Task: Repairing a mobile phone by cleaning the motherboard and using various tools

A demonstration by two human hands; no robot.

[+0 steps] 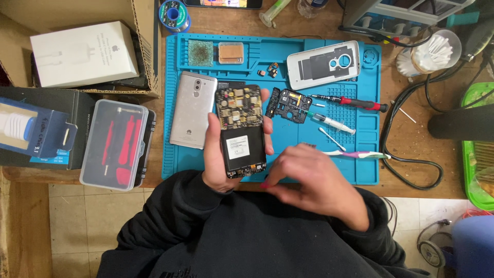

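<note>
My left hand (pixel 218 162) grips an opened smartphone (pixel 241 131) with its back cover off, showing the circuit board above and a black battery with a white label below. The phone is held upright over the blue work mat (pixel 360 170). My right hand (pixel 314 183) hovers at the phone's lower right corner, fingers curled, fingertips close to its bottom edge; it looks blurred. A black inner frame piece (pixel 288 104) lies on the mat just right of the phone. A silver phone back (pixel 193 109) rests on the mat to the left.
On the mat lie a white phone cover (pixel 323 64), a red-handled screwdriver (pixel 355 102), a syringe (pixel 332 121), a toothbrush (pixel 355 154) and small parts. A clear tool case (pixel 117 144), boxes (pixel 82 54), a solder spool (pixel 174 14), cotton swabs (pixel 432 51) and cables (pixel 406 128) surround it.
</note>
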